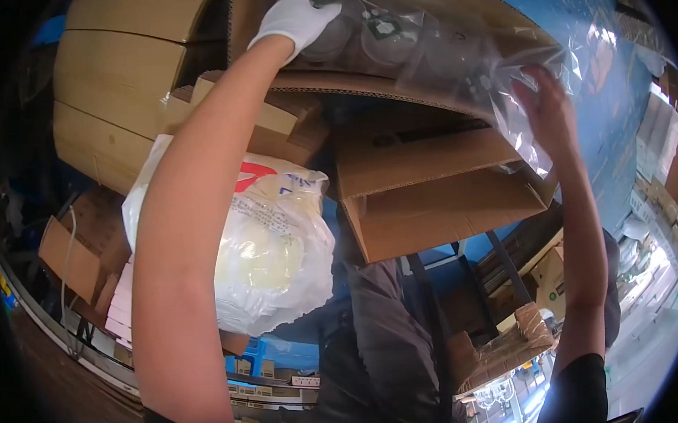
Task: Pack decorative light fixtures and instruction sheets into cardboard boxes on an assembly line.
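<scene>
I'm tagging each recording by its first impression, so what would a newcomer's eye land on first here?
Probably the white-gloved left hand, top centre, over rounded items in an open cardboard box. Next, the bare right hand, upper right, at shiny clear plastic spread across the box. Left of centre, a bulging white bag with red and blue print shows partly behind the left forearm.

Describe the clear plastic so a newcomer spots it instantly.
Find the large open carton at the top. At its right end, by the bare right hand, is the clear plastic. It is shiny and transparent, unlike the opaque white bag lower left.
</scene>
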The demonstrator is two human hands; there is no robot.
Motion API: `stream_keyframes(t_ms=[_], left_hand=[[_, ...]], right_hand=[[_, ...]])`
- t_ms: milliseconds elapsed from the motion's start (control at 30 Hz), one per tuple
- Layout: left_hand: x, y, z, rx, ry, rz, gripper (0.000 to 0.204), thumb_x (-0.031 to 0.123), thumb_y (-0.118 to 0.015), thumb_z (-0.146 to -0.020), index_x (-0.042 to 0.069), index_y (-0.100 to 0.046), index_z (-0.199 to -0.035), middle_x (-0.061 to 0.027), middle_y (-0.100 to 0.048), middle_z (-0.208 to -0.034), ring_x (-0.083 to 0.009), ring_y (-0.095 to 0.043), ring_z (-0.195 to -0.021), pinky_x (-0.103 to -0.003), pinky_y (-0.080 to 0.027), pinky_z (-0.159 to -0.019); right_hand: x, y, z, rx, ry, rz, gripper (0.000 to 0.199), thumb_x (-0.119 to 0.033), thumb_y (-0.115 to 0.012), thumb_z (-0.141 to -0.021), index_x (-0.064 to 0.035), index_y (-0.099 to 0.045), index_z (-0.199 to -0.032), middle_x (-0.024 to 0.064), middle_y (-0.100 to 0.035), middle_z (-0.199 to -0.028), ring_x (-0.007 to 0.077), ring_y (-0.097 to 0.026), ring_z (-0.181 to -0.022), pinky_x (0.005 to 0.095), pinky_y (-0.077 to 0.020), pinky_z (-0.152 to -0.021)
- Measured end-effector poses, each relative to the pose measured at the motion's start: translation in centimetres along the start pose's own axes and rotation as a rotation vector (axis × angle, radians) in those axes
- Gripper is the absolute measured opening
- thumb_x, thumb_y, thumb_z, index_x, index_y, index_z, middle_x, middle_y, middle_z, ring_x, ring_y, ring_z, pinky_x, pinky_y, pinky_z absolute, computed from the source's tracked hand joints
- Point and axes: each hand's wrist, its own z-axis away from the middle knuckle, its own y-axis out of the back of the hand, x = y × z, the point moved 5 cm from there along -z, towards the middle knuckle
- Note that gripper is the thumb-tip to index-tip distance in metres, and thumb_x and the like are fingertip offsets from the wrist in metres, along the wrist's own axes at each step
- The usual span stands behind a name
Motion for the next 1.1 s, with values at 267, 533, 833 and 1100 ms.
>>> stream_keyframes(t_ms=[267,533,833,1100], left_hand=[[-9.1,-5.9,-3.5,-0.288,0.573,-0.982,0.09,0.049,-0.072,-0.08,0.015,-0.032,-0.154,-0.0166,-0.041,-0.153,-0.0356,-0.051,-0.131,-0.045,-0.045,-0.107],[-14.1,-4.0,-4.3,-0.207,0.521,-1.038,0.084,0.028,-0.09,-0.067,-0.006,-0.046,-0.13,-0.0299,-0.061,-0.122,-0.0435,-0.061,-0.114,-0.044,-0.054,-0.095],[-13.2,-2.6,-3.7,-0.212,0.43,-1.066,0.029,0.022,-0.069,-0.086,0.005,-0.07,-0.109,-0.023,-0.067,-0.113,-0.0408,-0.065,-0.104,-0.046,-0.053,-0.092],[-8.0,-1.2,-3.3,-0.504,0.278,-1.445,0.026,-0.006,-0.064,-0.079,-0.003,-0.072,-0.103,-0.0246,-0.069,-0.108,-0.0396,-0.068,-0.103,-0.045,-0.057,-0.087]], right_hand=[[8.1,-12.3,-3.4,-0.284,-0.042,-0.279,0.083,-0.054,-0.058,-0.094,-0.0073,-0.026,-0.155,0.0228,-0.029,-0.157,0.0368,-0.029,-0.146,0.0419,-0.029,-0.118],[6.5,-17.4,-5.7,-0.314,-0.003,-0.37,0.106,-0.057,-0.073,-0.083,-0.0006,-0.019,-0.155,0.0228,-0.021,-0.161,0.0344,-0.025,-0.148,0.0391,-0.0256,-0.12],[8.0,-19.2,-6.0,-0.303,0.058,-0.31,0.121,-0.012,-0.089,-0.065,-0.0155,-0.012,-0.158,0.0195,-0.016,-0.163,0.0376,-0.024,-0.148,0.041,-0.0306,-0.12],[8.1,-15.6,-6.2,-0.331,0.091,-0.098,0.09,-0.014,-0.08,-0.079,-0.0161,-0.029,-0.153,0.0207,-0.044,-0.149,0.0382,-0.045,-0.136,0.0424,-0.0419,-0.109]])
